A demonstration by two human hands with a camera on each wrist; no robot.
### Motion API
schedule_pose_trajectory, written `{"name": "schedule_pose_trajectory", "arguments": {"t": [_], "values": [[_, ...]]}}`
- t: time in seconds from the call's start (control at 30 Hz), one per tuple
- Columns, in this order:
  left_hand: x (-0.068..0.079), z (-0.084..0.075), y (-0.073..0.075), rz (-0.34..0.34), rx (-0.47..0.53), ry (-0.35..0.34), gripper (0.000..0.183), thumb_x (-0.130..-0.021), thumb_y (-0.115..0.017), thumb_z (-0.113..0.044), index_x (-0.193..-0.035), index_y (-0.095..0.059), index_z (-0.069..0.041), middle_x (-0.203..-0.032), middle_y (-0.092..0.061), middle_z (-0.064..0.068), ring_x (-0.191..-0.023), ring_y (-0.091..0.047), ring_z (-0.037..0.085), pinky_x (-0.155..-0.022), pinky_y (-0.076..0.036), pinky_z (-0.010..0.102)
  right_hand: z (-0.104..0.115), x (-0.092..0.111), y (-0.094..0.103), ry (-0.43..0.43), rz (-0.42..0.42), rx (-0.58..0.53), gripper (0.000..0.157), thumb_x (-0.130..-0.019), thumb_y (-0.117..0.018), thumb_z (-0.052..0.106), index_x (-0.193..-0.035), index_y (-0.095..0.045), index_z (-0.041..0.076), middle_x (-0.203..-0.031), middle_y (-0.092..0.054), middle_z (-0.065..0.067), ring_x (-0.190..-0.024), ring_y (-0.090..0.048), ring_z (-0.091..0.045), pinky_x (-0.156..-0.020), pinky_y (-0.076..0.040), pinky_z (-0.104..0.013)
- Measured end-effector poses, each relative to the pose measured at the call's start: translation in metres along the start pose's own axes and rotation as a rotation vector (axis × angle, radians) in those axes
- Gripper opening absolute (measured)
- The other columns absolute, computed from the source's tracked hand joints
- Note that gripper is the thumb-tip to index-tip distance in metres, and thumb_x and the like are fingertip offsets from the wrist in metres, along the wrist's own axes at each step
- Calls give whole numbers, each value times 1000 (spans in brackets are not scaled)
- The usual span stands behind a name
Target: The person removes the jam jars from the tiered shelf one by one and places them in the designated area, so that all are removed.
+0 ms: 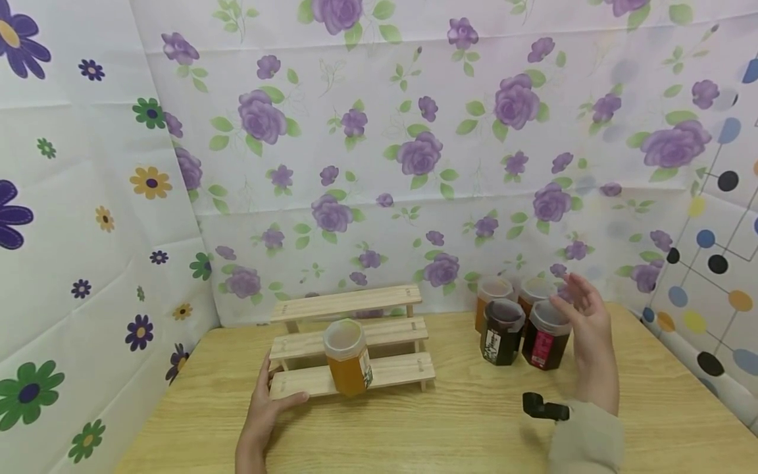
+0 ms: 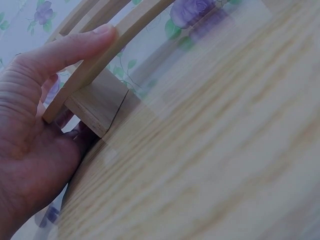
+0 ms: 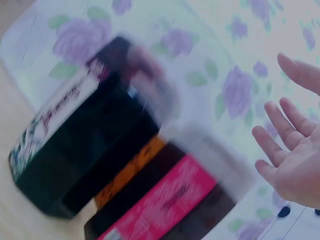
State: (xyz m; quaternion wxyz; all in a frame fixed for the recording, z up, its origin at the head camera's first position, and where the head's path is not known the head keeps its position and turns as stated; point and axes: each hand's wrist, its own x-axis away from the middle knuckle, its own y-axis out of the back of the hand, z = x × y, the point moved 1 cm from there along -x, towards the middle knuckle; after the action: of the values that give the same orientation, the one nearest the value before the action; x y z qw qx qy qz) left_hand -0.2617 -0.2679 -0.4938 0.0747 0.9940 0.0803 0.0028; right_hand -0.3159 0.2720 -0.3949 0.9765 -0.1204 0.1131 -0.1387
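Observation:
My left hand (image 1: 264, 409) grips the left end of a three-step wooden display rack (image 1: 387, 372). In the left wrist view, the thumb (image 2: 82, 49) lies along the front edge of a board, with the other fingers round its end. An amber jar (image 1: 346, 365) with a whitish lid stands on the lowest step. On the right, my right hand (image 1: 592, 329) hovers with spread fingers beside the lid of a dark jar with a pink label (image 1: 545, 339). A dark jar with a white label (image 1: 500, 336) stands left of it.
Behind the dark jars are two amber jars (image 1: 493, 293), partly hidden. A flowered cloth (image 1: 379, 164) hangs at the back of the wooden table (image 1: 414, 434), with more patterned cloth at both sides. A black wrist mount (image 1: 545, 408) sits at the right sleeve.

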Motion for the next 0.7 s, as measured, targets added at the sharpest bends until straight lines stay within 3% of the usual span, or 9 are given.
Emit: {"name": "schedule_pose_trajectory", "arguments": {"t": [0.17,0.23,0.33,0.5,0.6,0.7], "values": [[1,0,1,3,1,-3,121,-77,-80,-6,-157,8,-31,-154,-20,23,-141,-28,45,-121,-19,59,13,8,-18,79,38,-49,62,-92,-66,6,-147,-40,16,-131,-54,18,-135,-36,-8,-108,-36,-11],[1,0,1,-1,0,-6,121,-76,-80,-6,-157,6,-32,-153,-21,23,-140,-30,45,-121,-20,59,15,11,-26,109,74,-49,58,-92,-65,5,-144,-43,16,-128,-56,17,-129,-41,-4,-98,-40,-8],[1,-1,0,-9,-5,-11,121,-76,-81,-6,-157,4,-33,-151,-22,23,-138,-32,44,-120,-22,60,16,14,-39,123,152,-1,57,-93,-64,8,-145,-41,15,-128,-56,19,-126,-43,-1,-99,-39,-8],[1,-1,0,-10,-5,-8,120,-76,-81,-5,-157,3,-35,-151,-23,22,-136,-35,43,-119,-25,60,15,17,-71,74,305,123,64,-95,-64,17,-151,-33,14,-139,-50,11,-134,-40,-5,-124,-23,-31],[0,0,0,-6,-5,-7,120,-76,-80,-6,-157,3,-38,-151,-23,21,-135,-37,42,-118,-28,59,11,20,-97,67,391,195,65,-95,-63,18,-151,-31,10,-149,-44,-4,-140,-37,-15,-125,-17,-45],[0,0,0,-5,-3,-9,120,-76,-80,-6,-156,3,-38,-151,-23,21,-135,-37,42,-118,-28,59,2,27,-126,88,473,234,65,-93,-65,14,-149,-33,4,-151,-41,-16,-142,-35,-27,-123,-23,-49]]}}
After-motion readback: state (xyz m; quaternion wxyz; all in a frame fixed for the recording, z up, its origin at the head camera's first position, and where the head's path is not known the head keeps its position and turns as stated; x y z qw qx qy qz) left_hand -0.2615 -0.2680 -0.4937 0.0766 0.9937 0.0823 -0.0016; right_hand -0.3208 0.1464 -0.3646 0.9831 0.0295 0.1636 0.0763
